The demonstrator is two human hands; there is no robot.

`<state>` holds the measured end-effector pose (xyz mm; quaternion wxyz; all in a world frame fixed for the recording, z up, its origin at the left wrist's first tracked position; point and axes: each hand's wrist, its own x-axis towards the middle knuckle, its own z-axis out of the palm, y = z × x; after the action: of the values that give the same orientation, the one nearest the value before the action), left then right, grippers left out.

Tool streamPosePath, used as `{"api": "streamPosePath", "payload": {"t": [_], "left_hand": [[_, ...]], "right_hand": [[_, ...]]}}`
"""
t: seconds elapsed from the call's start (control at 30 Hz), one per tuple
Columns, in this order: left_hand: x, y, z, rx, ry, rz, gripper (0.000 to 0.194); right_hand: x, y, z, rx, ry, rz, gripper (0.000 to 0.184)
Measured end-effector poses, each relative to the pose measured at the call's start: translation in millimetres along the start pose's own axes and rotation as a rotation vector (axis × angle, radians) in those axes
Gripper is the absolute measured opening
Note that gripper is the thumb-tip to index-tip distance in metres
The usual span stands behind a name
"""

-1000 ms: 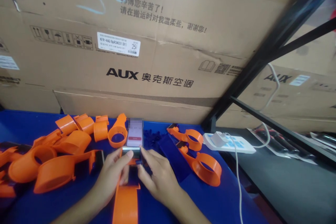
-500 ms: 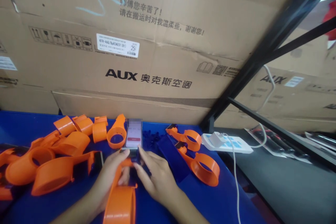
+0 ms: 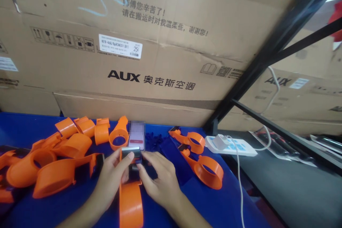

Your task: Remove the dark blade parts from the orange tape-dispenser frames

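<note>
Head view: orange dispenser [image 3: 130, 201] straighter than half a second ago

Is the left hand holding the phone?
No, the left hand holds an orange tape dispenser, and the phone is beyond it, on the blue table.

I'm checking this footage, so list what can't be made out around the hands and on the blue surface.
All in the head view:
Left grip: partly hidden behind the held orange dispenser.
That dispenser's near end: cut off by the picture's bottom edge.
Right grip: whether it presses on the dispenser, too blurred to tell.
Phone: top of its screen, pixelated.
Small blue parts: too dark and small to count.
</note>
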<state>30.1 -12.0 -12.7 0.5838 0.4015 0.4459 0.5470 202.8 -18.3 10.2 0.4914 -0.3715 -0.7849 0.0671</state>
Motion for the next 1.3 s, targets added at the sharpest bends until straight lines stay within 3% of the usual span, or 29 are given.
{"api": "streamPosePath", "payload": {"t": [0.33,1.07,1.2,1.3], "left_hand": [[-2.7,3.8,4.1,-0.101,-0.045,-0.047,0.034],[2.5,6.5,1.2,-0.128,-0.143,-0.076,0.026],[7.5,3.2,-6.5,-0.153,-0.241,-0.14,0.036],[7.9,2.8,-8.7,-0.181,-0.276,-0.143,0.031]], "right_hand": [[-4.7,-0.6,3.0,-0.056,-0.002,-0.027,0.018],[-3.0,3.9,-1.4,-0.086,-0.058,-0.077,0.017],[3.1,5.4,-12.2,-0.038,-0.037,0.075,0.018],[9.4,10.0,-22.3,-0.033,0.004,0.203,0.019]]}}
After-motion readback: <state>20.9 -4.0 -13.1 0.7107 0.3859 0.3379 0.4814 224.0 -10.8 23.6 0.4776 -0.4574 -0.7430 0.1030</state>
